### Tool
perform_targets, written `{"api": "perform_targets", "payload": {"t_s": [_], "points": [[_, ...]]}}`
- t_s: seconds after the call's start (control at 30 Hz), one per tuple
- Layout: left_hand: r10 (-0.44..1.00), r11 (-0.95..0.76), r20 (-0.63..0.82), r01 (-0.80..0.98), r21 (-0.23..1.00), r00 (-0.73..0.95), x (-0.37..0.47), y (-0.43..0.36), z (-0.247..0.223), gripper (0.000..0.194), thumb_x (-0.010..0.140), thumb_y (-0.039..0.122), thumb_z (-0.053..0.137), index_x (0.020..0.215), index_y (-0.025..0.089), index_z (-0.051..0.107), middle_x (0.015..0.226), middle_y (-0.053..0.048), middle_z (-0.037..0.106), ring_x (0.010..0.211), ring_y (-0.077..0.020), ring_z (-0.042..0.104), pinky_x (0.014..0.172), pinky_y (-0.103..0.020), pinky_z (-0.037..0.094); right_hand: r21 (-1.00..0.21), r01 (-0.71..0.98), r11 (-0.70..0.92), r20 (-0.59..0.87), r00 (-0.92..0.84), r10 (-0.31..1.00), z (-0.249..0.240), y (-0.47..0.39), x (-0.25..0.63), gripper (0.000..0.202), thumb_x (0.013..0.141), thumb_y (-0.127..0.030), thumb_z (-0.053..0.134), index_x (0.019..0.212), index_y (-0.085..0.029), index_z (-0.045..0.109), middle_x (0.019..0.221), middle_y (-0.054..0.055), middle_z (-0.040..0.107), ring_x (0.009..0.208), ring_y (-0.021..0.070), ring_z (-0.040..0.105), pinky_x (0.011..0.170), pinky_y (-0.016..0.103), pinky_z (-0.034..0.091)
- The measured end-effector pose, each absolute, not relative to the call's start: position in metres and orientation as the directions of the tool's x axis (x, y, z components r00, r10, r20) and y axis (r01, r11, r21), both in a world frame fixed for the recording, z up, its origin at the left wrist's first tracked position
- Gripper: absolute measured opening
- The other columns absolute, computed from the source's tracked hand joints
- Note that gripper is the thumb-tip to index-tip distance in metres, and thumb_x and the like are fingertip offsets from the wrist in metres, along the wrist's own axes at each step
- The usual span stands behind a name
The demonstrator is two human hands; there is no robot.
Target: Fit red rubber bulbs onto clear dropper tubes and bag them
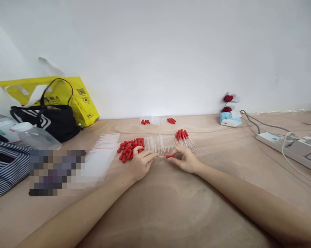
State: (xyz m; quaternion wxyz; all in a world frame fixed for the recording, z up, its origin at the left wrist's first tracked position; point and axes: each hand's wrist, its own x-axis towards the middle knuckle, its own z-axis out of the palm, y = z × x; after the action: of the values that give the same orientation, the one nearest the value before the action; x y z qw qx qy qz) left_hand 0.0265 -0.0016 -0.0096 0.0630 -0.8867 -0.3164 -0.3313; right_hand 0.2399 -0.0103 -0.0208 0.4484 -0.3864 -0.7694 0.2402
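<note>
My left hand (142,163) pinches a thin clear dropper tube (161,156), held level just above the wooden table. My right hand (185,158) grips the red rubber bulb (168,156) at the tube's right end. Beside my left hand lies a pile of loose red bulbs (126,150). Behind both hands a row of clear tubes (159,143) is laid side by side. At the right end of that row, several droppers with red bulbs (182,134) on them lie together.
Clear zip bags (101,158) are spread left of the pile. Bagged red bulbs (171,120) lie by the wall. A yellow bag (86,103), black bag (59,120), plastic bottle (39,136) and striped bag (8,168) stand left. A tissue pack (230,119) and power strip (281,146) are right.
</note>
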Motion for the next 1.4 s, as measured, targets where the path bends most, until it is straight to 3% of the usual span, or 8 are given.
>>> {"api": "perform_targets", "payload": {"t_s": [0.17, 0.37, 0.7, 0.9, 1.23, 1.4], "points": [[0.518, -0.786, 0.64, 0.612, 0.093, 0.568, 0.026, -0.001, -0.011, 0.019, 0.086, 0.016, 0.042, 0.09, 0.021, 0.06, 0.083, 0.001, 0.068, 0.074, -0.0115, 0.06, 0.089, -0.036, 0.024, -0.736, 0.378, 0.561, 0.482, -0.289, 0.827, -0.024, -0.008, 0.24, 0.007, 0.073, -0.023, 0.058, 0.077, -0.018, 0.06, 0.077, 0.003, 0.063, 0.074, 0.0145, 0.057, 0.071, 0.031, 0.045], [0.538, -0.771, 0.636, 0.628, 0.105, 0.554, 0.025, 0.0, -0.011, 0.018, 0.086, 0.017, 0.042, 0.09, 0.021, 0.06, 0.083, 0.0, 0.067, 0.074, -0.0121, 0.06, 0.089, -0.037, 0.024, -0.728, 0.404, 0.553, 0.484, -0.269, 0.833, -0.028, -0.004, 0.242, 0.023, 0.076, -0.024, 0.054, 0.097, -0.019, 0.061, 0.088, 0.006, 0.064, 0.08, 0.0162, 0.058, 0.078, 0.035, 0.044], [0.529, -0.783, 0.629, 0.614, 0.103, 0.57, 0.03, -0.002, -0.01, 0.017, 0.085, 0.02, 0.044, 0.088, 0.022, 0.061, 0.082, 0.001, 0.067, 0.073, -0.0116, 0.059, 0.085, -0.035, 0.025, -0.615, 0.467, 0.635, 0.532, -0.349, 0.772, -0.018, -0.01, 0.236, 0.013, 0.077, -0.024, 0.055, 0.083, -0.021, 0.067, 0.074, 0.002, 0.066, 0.069, 0.0136, 0.056, 0.068, 0.028, 0.043], [0.519, -0.796, 0.625, 0.595, 0.108, 0.582, 0.035, -0.001, -0.01, 0.019, 0.087, 0.028, 0.044, 0.084, 0.022, 0.061, 0.075, 0.001, 0.068, 0.067, -0.011, 0.057, 0.079, -0.034, 0.025, -0.574, 0.492, 0.655, 0.555, -0.355, 0.752, -0.019, -0.01, 0.235, 0.011, 0.078, -0.025, 0.055, 0.076, -0.021, 0.065, 0.072, 0.002, 0.065, 0.068, 0.0134, 0.055, 0.071, 0.03, 0.041], [0.49, -0.791, 0.641, 0.611, 0.042, 0.59, 0.036, 0.0, -0.008, 0.021, 0.088, 0.028, 0.042, 0.081, 0.022, 0.061, 0.072, 0.002, 0.067, 0.062, -0.0103, 0.056, 0.071, -0.033, 0.023, -0.581, 0.431, 0.69, 0.611, -0.329, 0.72, -0.019, -0.012, 0.23, 0.013, 0.08, -0.027, 0.052, 0.077, -0.021, 0.064, 0.07, 0.002, 0.065, 0.066, 0.0136, 0.053, 0.067, 0.029, 0.041], [0.468, -0.798, 0.637, 0.603, 0.008, 0.612, 0.035, 0.0, -0.009, 0.02, 0.088, 0.027, 0.043, 0.079, 0.022, 0.06, 0.072, 0.003, 0.067, 0.062, -0.0099, 0.056, 0.07, -0.033, 0.023, -0.529, 0.428, 0.733, 0.629, -0.383, 0.677, -0.019, -0.012, 0.23, 0.013, 0.081, -0.026, 0.051, 0.076, -0.02, 0.062, 0.07, 0.002, 0.064, 0.066, 0.0136, 0.053, 0.068, 0.029, 0.04]]}}
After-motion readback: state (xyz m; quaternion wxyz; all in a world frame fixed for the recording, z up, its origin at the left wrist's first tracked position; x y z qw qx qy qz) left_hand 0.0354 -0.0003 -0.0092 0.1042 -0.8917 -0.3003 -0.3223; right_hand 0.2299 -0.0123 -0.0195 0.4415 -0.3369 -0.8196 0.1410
